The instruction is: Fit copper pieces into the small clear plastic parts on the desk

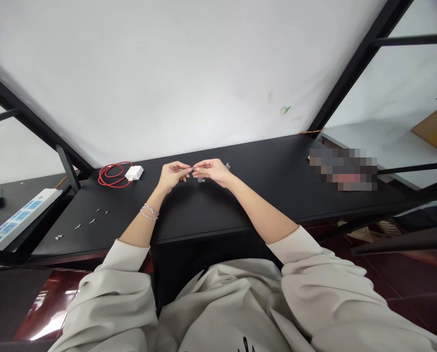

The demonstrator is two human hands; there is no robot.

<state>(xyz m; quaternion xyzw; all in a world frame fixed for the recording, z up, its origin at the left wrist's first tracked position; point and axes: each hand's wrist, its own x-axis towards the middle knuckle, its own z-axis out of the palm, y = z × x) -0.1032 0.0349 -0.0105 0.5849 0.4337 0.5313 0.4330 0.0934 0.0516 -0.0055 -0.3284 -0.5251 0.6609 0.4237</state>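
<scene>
While both hands meet over the far half of the black tabletop [199, 212], a tiny part [193, 169] sits between their fingertips, too small to identify. The person's left hand [174, 176] has thumb and forefinger pinched at its left side; the right hand [213, 171] is closed in a similar pinch from the right. Whether one hand bears more of the grip cannot be told. One clear piece [201, 180] lies just under the right fingers on the near side, and another clear piece [227, 166] lies just beyond the right hand, to its right.

For fine work like this, one pinch would best stay steady while the other makes small turns or pushes in line with the part; resting the wrists lower would probably calm the fingers. Keeping the part low over the surface should limit any bounce if it slips.

The tabletop's far edge runs along the wall [189, 73], near the hands, so room to move is better toward the near side, between the forearms, or rightward. The near edge is well apart from the fingertips, yet a rolling part could reach it. Leftward, the white charger [134, 172] with its red cable [108, 185] limits the left hand's travel.
</scene>
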